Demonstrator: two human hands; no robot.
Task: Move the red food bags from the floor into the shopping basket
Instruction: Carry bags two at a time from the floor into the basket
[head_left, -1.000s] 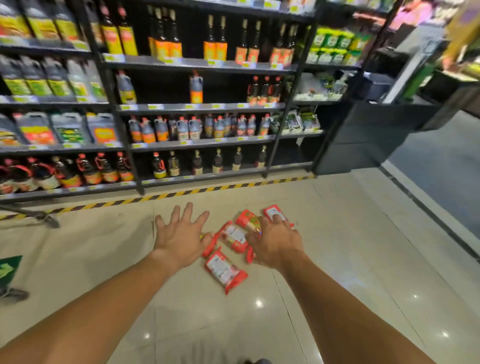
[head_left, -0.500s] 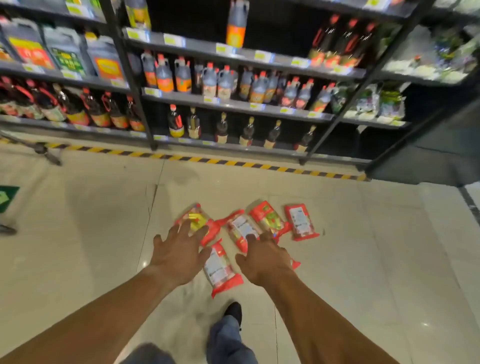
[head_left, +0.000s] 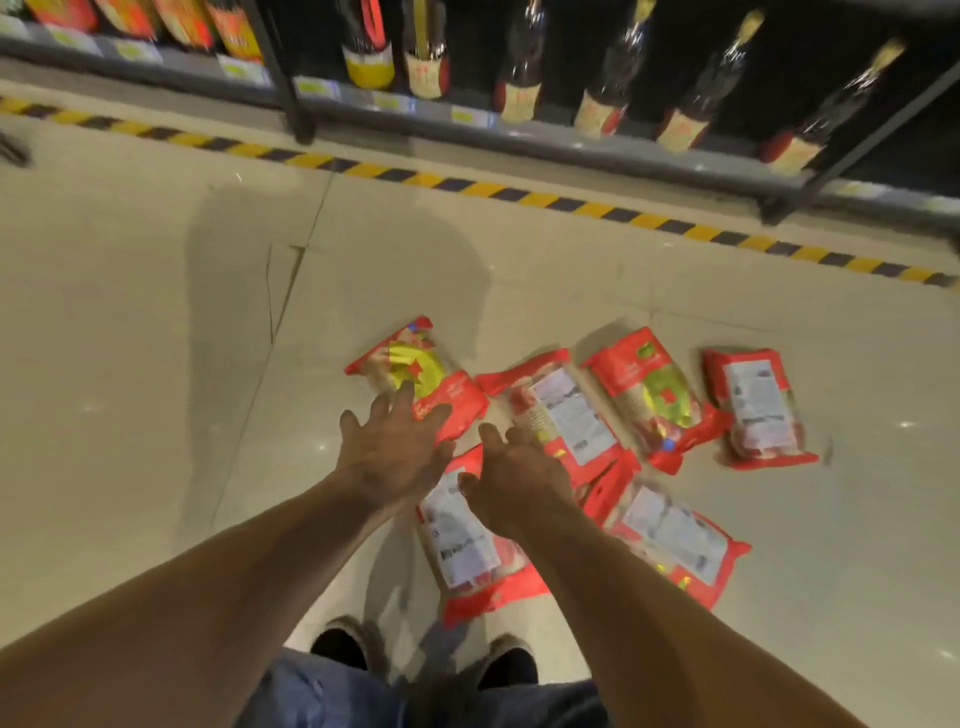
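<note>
Six red food bags (head_left: 566, 415) lie scattered on the pale tiled floor (head_left: 130, 338), some label side up, some showing a yellow print, two of them overlapping at the lower right. No shopping basket shows in the view. The left hand (head_left: 395, 447) is spread, fingers straight, reaching over the leftmost bag (head_left: 415, 374); whether it touches is unclear. The right hand (head_left: 514, 478) is loosely open above the nearest bag (head_left: 462, 540), gripping nothing. Beyond a yellow-and-black striped line (head_left: 467, 187) stands a shelf (head_left: 519, 135) of dark bottles (head_left: 597, 93). Two dark shoes (head_left: 337, 644) stand just behind the bags.
</note>
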